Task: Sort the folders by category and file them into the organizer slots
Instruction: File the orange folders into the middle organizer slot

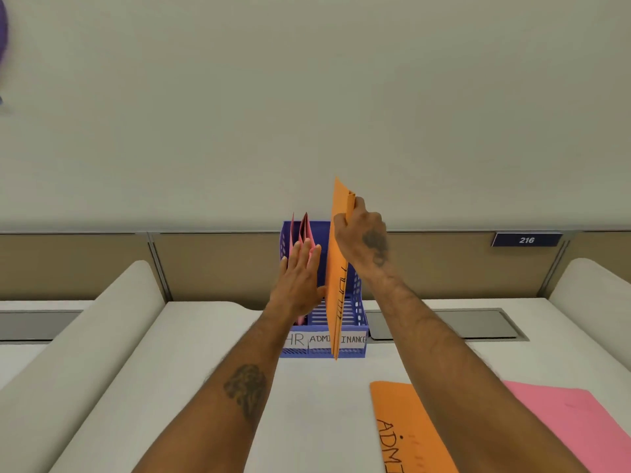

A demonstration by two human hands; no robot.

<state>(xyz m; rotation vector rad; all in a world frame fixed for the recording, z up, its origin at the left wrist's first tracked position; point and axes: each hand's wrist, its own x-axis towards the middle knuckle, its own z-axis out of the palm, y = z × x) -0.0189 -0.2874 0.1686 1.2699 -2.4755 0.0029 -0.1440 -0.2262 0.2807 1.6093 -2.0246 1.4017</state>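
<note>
The left hand [300, 278] is open and flat, holding nothing, its fingers against the pink folders [302, 233] standing in the left slot of the blue organizer [355, 349]. The right hand [362, 240] grips an orange folder [336, 268] upright over what seems the middle slot. To the right, another orange folder [406, 425] and a pink folder [573, 421] lie on the desk [205, 353].

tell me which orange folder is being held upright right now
The orange folder in the right hand, standing edge-on over the organizer. The other orange folder lies flat on the desk.
</note>
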